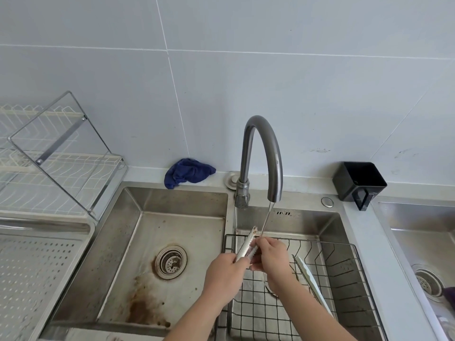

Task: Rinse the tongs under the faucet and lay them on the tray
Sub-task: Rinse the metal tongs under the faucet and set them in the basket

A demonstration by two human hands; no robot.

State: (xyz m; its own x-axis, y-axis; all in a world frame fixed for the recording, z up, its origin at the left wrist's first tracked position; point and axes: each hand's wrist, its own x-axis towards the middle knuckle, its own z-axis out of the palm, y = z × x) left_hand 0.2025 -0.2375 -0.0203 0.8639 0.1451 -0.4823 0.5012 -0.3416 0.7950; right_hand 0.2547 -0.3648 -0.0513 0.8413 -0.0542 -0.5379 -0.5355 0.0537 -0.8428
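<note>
**Fingers.** The fingers [240,260] of the left hand [224,271] are curled round the handle end of the tongs [247,244] and grip it. The right hand [273,257] is wrapped round the toothed arms at mid-length and closed on them, seemingly to rub.

**Tongs.** Held aslant over the back left corner of the wire basket [344,246], tips raised toward the faucet [261,153]. The tips carry a brownish residue.

**Water stream** [267,217]. Thin, falling from the spout to the tips or just beside them; I cannot tell which.

**Surroundings.**
- A second pair of tongs [310,276] lies in the basket, beside the right wrist.
- The left basin [172,217] is stained round its drain.
- The perforated tray [37,267] sits at the left end of the bench, well apart, beyond the left basin.
- The dish rack [49,156] stands behind the tray.
- A blue cloth [187,172] and a black container [359,183] sit along the bench's back edge.

**Hazards, as judged.**
- If the thin stream misses the tips, residue would stay on them.
- Wet metal could slip from the fingers on the way over the stained basin to the tray and get dirty again.
- The serrated edges could scrape the rubbing fingers.
</note>
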